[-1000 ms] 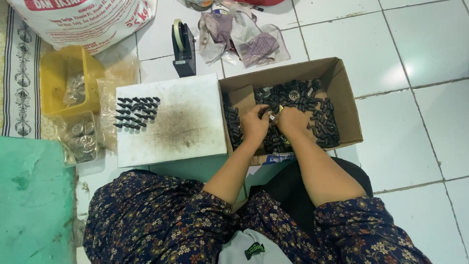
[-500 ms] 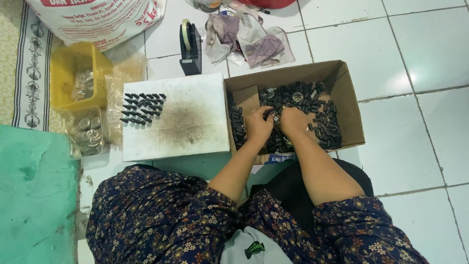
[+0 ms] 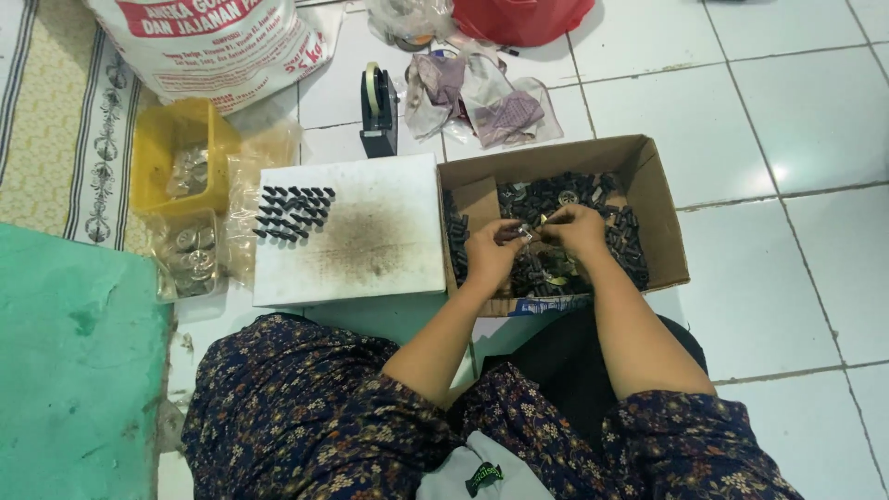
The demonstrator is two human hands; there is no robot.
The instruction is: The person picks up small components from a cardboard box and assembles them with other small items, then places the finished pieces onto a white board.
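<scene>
- The left hand (image 3: 491, 252) is hovering inside the box (image 3: 662, 227), fingers pinching a small part (image 3: 520, 234) (its kind is too small to tell).
- The right hand (image 3: 576, 230) is meeting the left over the box's middle, fingertips closing on the same small part.
- The box is sitting on the floor (image 3: 796, 120), open, touching the board's right edge; dark parts (image 3: 620, 231) are filling its bottom.
- The board (image 3: 370, 231) is lying on the floor left of the box; rows of black pieces (image 3: 294, 213) are standing at its upper-left corner, and a dark smudge is marking its centre.
- A yellow tub (image 3: 171, 153) is sitting beyond the board's left edge, metal discs inside.
- A tape dispenser (image 3: 378, 109) is standing just behind the board's far edge.
- A printed sack (image 3: 218, 46) is lying behind the tub.
</scene>
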